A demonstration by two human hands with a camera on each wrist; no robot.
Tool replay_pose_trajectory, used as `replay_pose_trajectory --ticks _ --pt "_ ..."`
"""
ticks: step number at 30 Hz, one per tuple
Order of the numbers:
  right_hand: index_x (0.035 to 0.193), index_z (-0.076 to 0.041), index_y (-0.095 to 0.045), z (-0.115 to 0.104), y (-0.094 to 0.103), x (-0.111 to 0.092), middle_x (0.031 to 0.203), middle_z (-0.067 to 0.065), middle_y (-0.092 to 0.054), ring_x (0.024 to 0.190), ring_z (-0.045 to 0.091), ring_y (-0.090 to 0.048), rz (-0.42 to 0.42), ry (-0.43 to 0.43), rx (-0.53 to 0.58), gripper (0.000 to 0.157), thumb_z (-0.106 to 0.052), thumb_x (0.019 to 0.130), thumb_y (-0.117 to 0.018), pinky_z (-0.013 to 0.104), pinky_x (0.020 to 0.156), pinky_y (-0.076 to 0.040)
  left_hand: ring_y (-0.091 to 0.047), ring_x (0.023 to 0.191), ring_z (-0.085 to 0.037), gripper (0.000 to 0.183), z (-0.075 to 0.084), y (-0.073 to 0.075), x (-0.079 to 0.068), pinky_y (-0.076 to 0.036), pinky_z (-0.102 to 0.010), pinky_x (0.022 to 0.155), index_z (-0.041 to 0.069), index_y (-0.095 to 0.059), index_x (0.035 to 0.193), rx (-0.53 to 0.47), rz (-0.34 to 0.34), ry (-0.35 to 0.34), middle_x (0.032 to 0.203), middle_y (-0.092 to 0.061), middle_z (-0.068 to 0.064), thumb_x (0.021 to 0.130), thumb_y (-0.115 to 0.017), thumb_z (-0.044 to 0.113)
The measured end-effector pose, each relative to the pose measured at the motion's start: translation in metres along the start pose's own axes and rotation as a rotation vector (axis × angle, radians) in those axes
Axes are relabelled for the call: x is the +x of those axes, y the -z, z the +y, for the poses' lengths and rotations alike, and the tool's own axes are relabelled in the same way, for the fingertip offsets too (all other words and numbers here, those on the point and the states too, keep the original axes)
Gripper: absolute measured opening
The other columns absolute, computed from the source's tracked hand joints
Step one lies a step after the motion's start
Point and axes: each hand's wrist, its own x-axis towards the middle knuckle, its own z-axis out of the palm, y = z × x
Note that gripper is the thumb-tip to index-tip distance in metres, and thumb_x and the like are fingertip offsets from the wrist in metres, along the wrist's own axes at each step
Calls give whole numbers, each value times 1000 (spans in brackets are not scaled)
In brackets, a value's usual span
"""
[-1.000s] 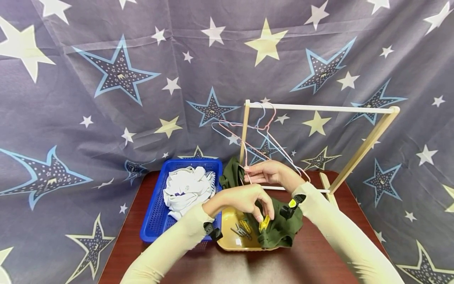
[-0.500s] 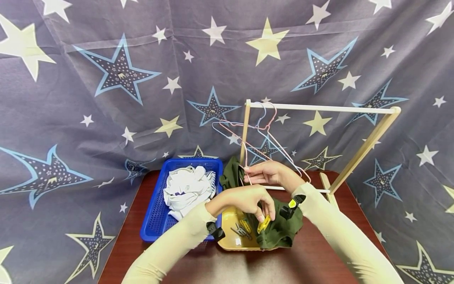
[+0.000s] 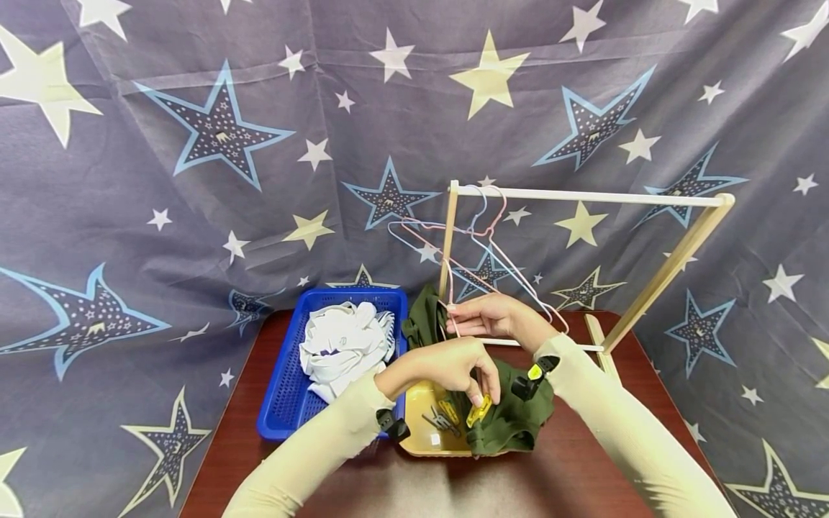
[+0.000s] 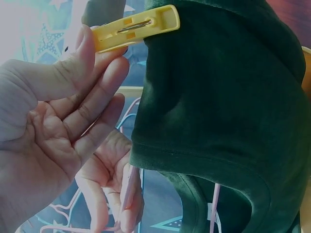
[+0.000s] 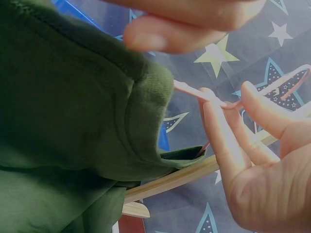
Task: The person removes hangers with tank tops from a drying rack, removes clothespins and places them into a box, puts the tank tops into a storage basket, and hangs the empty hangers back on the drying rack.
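Note:
My left hand point(image 3: 453, 363) pinches a yellow clothespin point(image 4: 138, 29) between thumb and index finger. The clothespin's far end overlaps the edge of a dark green garment point(image 4: 223, 97), which hangs on a pink clothes hanger point(image 5: 192, 91). Just beyond, my right hand point(image 3: 495, 315) holds that hanger near its neck, the wire lying across its fingers. In the right wrist view the thumb of the right hand point(image 5: 272, 160) stands apart from the wire. Below the hands, the garment's lower part drapes over a tan tray point(image 3: 417, 432).
More clothespins point(image 3: 442, 417), grey and yellow, lie in the tray. To the left, a blue basket point(image 3: 278, 403) holds white clothes point(image 3: 343, 345). Pink and blue hangers point(image 3: 512, 266) hang from a drying rack point(image 3: 583, 196) behind my right hand. A starred curtain backs the brown table point(image 3: 239, 432).
The yellow clothespin has shifted slightly left and tilted a little in my left hand. My right hand stays in place on the hanger.

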Motion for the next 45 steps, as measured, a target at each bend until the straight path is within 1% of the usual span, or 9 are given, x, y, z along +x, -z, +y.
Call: replay_pose_trajectory --ticks 8,15,19,23,27,34,36,41,45 --pt "90 -8 -73 3 2 2 84 5 -77 81 13 -76 0 -3 9 26 -9 106 -53 24 78 -61 -66 75 5 20 -5 -5 0 -57 -17 76 1 -78 97 1 46 11 90 -79 -10 80 -77 -9" --pt "95 -8 -73 3 3 2 85 4 -77 81 13 -76 -7 -1 8 24 -10 106 -52 25 78 -61 -66 72 5 18 -7 -8 1 -58 -18 74 0 -78 95 -30 85 29 89 -79 -12 79 -78 -9" --pt "95 -8 -72 2 2 0 86 4 -77 82 13 -76 -17 3 -3 23 -10 106 -52 24 79 -61 -66 70 6 16 -7 -8 2 -58 -17 72 0 -79 93 -22 102 32 87 -79 -12 79 -79 -8" --pt "93 -9 -72 1 1 0 85 4 -77 82 13 -76 -14 0 -3 25 -10 106 -52 24 79 -61 -66 68 6 15 -9 -9 2 -58 -18 71 1 -79 89 -19 125 16 84 -79 -10 78 -79 -8" --pt "95 -8 -72 1 1 0 86 4 -77 82 13 -76 -16 4 1 24 -9 107 -51 24 80 -61 -66 67 5 14 -13 -11 3 -59 -20 69 1 -79 86 -38 150 -8 79 -78 -7 77 -78 -9" --pt "93 -9 -73 2 3 1 85 4 -77 82 13 -76 -22 2 9 26 -10 107 -50 24 78 -61 -67 68 1 9 -16 -12 4 -59 -22 69 -6 -77 88 -174 207 -13 83 -77 -17 81 -76 -10" --pt "91 -10 -73 2 4 0 85 4 -77 82 12 -76 -24 0 5 27 -11 107 -51 24 78 -61 -68 68 0 9 -15 -12 3 -59 -23 70 -6 -77 89 -192 218 -23 84 -77 -19 81 -76 -10" --pt "92 -10 -74 4 5 0 85 3 -78 82 12 -76 -43 -1 -9 27 -11 107 -51 24 77 -61 -68 69 1 8 -14 -12 2 -60 -24 72 -6 -77 90 -189 241 -49 84 -77 -18 82 -77 -8" --pt "90 -11 -75 4 5 0 84 2 -77 81 11 -76 -54 2 -18 31 -12 108 -50 23 77 -60 -67 70 3 7 -15 -12 0 -59 -22 73 -4 -77 90 -148 283 -56 84 -77 -17 83 -78 -5"
